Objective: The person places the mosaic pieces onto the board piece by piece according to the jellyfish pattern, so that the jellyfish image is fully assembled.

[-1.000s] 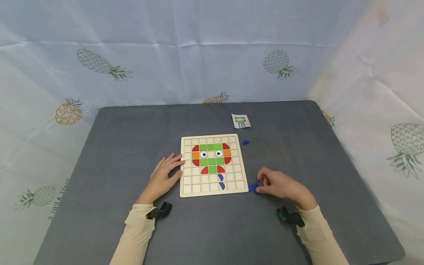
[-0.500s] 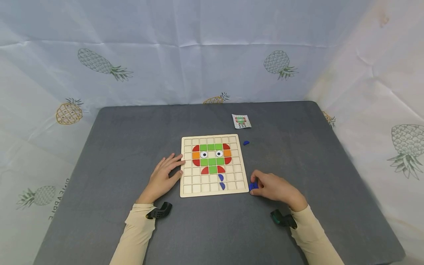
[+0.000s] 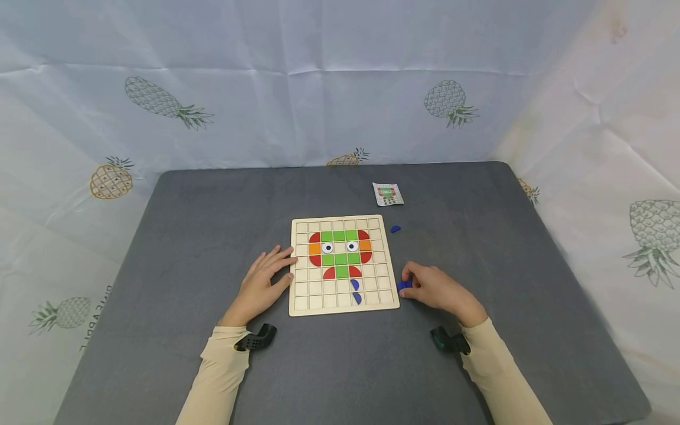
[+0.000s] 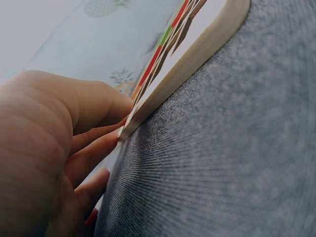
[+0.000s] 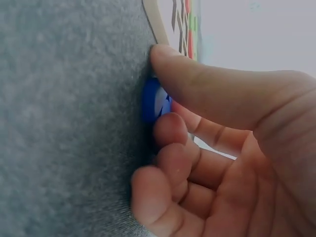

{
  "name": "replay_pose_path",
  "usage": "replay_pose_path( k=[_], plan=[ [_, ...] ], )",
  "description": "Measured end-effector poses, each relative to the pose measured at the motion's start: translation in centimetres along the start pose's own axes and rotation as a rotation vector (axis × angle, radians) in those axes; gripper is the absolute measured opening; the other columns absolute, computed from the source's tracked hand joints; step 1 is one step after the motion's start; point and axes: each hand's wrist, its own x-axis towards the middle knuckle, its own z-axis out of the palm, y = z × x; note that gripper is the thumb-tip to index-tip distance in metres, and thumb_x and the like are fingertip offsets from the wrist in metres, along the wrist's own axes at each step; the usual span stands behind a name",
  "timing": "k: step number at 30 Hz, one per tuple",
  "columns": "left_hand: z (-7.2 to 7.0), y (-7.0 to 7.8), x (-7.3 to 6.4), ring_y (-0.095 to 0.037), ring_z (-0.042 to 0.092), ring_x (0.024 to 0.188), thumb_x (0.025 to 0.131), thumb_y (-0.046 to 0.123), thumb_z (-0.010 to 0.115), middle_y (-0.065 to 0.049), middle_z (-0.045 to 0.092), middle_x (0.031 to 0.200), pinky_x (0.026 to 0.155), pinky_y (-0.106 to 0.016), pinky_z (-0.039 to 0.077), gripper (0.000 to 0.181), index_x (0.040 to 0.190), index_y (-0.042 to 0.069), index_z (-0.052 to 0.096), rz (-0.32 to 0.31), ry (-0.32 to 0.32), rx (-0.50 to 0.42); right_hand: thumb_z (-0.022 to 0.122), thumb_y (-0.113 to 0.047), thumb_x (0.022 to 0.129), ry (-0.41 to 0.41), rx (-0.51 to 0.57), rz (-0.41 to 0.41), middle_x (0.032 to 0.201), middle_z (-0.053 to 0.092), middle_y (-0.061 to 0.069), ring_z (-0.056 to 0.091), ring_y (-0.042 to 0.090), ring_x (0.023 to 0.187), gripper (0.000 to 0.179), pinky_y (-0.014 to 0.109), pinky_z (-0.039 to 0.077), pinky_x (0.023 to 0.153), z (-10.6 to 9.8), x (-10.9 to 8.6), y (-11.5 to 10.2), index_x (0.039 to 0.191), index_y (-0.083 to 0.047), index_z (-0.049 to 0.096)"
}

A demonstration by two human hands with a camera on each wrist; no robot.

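Note:
A wooden grid board (image 3: 314, 303) carries green squares, red quarter-rounds, orange squares and two eye tiles (image 3: 327, 248) in a face shape. Two blue half-round pieces (image 3: 357, 298) lie on its lower cells. My left hand (image 3: 260, 289) rests spread at the board's left edge, fingertips and thumb touching it; the left wrist view shows the thumb (image 4: 98, 101) against the side. Beside the right edge, my right hand (image 3: 438, 289) pinches a small cluster of blue half-round pieces (image 5: 154, 101) between thumb and curled fingers, low at the table. The fingers partly hide these pieces.
A small picture card (image 3: 388, 195) with a similar face pattern lies beyond the board. Another blue half-round piece (image 3: 395, 229) sits right of the board's far corner. The dark grey table (image 3: 223, 206) meets a pineapple-print cloth (image 3: 297, 118) behind.
My right hand has moved left, then away from me along the board's right edge, sliding the blue pieces with it. My left hand stays where it was.

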Motion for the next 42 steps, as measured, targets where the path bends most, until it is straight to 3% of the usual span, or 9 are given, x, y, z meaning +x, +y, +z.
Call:
replay_pose_path(
  k=[12, 18, 27, 35, 42],
  plan=[
    [0.1, 0.1, 0.0, -0.029, 0.028, 0.156, 0.098, 0.019, 0.066, -0.004, 0.047, 0.159, 0.13, -0.051, 0.01, 0.041, 0.138, 0.013, 0.063, -0.01, -0.008, 0.003, 0.074, -0.012, 0.092, 0.069, 0.002, 0.068, 0.078, 0.055, 0.003, 0.047, 0.015, 0.063, 0.034, 0.027, 0.039, 0.058, -0.2, 0.8, -0.1, 0.118, -0.003, 0.054],
    [0.1, 0.1, 0.0, -0.029, 0.028, 0.156, 0.098, 0.019, 0.066, -0.003, 0.047, 0.159, 0.13, -0.051, 0.011, 0.041, 0.138, 0.014, 0.063, -0.007, -0.005, 0.003, 0.072, -0.007, 0.092, 0.073, -0.009, 0.059, 0.081, 0.055, 0.003, 0.048, 0.014, 0.065, 0.032, 0.027, 0.039, 0.059, -0.4, 0.5, -0.2, 0.118, -0.004, 0.054],
    [0.0, 0.1, 0.0, -0.029, 0.029, 0.155, 0.098, 0.019, 0.066, -0.004, 0.047, 0.159, 0.13, -0.051, 0.011, 0.041, 0.139, 0.014, 0.063, -0.009, -0.009, 0.007, 0.058, -0.002, 0.097, 0.125, 0.0, -0.032, 0.083, 0.062, 0.006, 0.05, 0.012, 0.063, 0.018, 0.024, 0.041, 0.055, -1.4, 0.3, -0.8, 0.115, -0.001, 0.061],
    [-0.1, 0.1, 0.0, -0.03, 0.029, 0.155, 0.098, 0.019, 0.066, -0.004, 0.047, 0.159, 0.13, -0.052, 0.011, 0.041, 0.139, 0.013, 0.063, -0.003, -0.011, 0.008, 0.064, -0.006, 0.098, 0.172, 0.035, -0.084, 0.111, 0.072, 0.011, 0.06, 0.017, 0.084, 0.023, 0.028, 0.055, 0.071, -2.4, 1.2, -3.3, 0.12, -0.002, 0.071],
    [-0.1, 0.0, 0.1, -0.03, 0.029, 0.155, 0.098, 0.017, 0.065, -0.004, 0.047, 0.159, 0.13, -0.052, 0.011, 0.041, 0.139, 0.013, 0.063, 0.002, -0.012, 0.004, 0.066, -0.009, 0.097, 0.166, 0.072, -0.13, 0.102, 0.071, 0.007, 0.059, 0.017, 0.085, 0.015, 0.029, 0.055, 0.074, -2.9, 2.2, -5.5, 0.111, -0.006, 0.072]
  ],
)
